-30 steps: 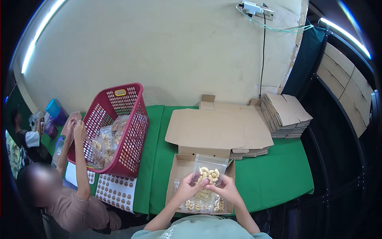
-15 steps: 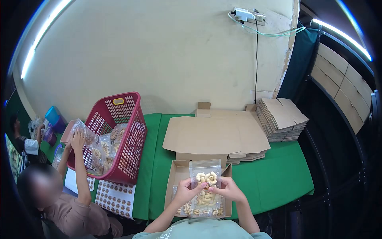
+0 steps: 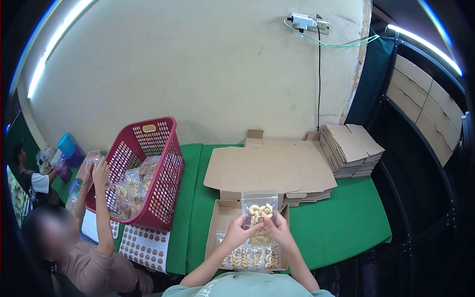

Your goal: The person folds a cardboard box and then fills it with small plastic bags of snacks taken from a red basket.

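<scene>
A clear pouch of cashews with a round label is held upright between my two hands. My left hand grips its left side, the thumb pressed near the label. On the right side, my right hand pinches the pouch, its thumb also by the label. Below and behind it stands an open cardboard box. Several more cashew pouches lie in a row along the box's near side, partly hidden by my hands and the held pouch.
Flat cardboard sheets lie behind the box, with a stack of folded cartons at the right. To the left, a red basket holds several pouches beside a sticker sheet. A co-worker's hands are over the basket's left side.
My hands have raised the cashew pouch slightly and to the right, exposing more of the pouches in the box. The co-worker's hands have shifted up, away from the pouch pile.
</scene>
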`<state>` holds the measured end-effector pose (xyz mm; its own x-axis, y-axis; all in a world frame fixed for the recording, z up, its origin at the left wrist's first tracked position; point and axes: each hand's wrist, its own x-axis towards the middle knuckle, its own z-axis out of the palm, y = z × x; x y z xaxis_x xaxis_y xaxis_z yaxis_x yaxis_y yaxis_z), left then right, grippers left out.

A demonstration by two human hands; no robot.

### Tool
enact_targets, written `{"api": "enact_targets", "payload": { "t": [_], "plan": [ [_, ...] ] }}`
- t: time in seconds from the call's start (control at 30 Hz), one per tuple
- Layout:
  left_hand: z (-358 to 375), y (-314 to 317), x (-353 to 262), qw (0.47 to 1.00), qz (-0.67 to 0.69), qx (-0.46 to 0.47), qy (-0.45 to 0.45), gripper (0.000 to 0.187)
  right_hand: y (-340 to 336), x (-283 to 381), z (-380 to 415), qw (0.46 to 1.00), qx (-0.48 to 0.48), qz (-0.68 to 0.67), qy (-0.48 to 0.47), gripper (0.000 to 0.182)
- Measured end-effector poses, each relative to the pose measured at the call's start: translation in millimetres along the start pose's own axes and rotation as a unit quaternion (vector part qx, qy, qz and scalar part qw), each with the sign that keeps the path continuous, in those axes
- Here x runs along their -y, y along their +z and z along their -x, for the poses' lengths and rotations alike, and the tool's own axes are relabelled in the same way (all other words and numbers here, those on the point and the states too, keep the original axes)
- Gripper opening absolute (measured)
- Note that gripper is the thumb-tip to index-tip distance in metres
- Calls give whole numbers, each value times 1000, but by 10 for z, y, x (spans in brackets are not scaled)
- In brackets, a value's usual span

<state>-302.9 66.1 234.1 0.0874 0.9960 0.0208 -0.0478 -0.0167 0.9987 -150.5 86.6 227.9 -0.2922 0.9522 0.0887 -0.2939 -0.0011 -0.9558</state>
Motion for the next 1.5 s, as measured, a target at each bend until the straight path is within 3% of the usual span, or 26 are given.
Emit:
{"api": "enact_targets", "payload": {
  "t": [0.03,0.13,0.23,0.47,0.67,0.7,0.8,0.9,1.2,1.3,1.4,1.5],
  "plan": [
    [21,28,-15,1000,-9,-3,-3,38,82,-39,-4,998,-40,-2,-43,29],
    [73,29,-5,1000,-25,5,-9,37,158,98,33,983,-102,153,-22,25],
    [115,38,-46,999,-30,-9,18,34,165,13,21,982,-116,142,-52,26],
    [182,32,133,994,-80,-53,52,29,107,-42,77,995,-74,70,-17,24],
    [244,98,44,997,-11,-74,-9,26,161,7,141,997,-67,30,-12,28],
    [267,93,-1,995,-53,-88,-8,25,190,35,165,997,-69,23,-30,29],
    [285,45,-34,984,-131,-114,38,30,282,4,175,994,-71,43,-75,33],
    [257,42,49,984,-69,-143,86,34,266,33,207,985,-50,155,-51,33],
    [415,2,-106,979,-107,-142,102,30,364,150,248,999,-4,44,-9,32],
    [413,-66,-136,971,-108,-170,127,27,347,121,242,997,14,72,-3,32],
    [289,-135,-249,959,94,-231,134,21,278,6,249,988,59,132,48,34],
    [279,-285,-268,971,78,-206,96,18,305,-12,215,966,93,235,-61,34]
  ]
}}
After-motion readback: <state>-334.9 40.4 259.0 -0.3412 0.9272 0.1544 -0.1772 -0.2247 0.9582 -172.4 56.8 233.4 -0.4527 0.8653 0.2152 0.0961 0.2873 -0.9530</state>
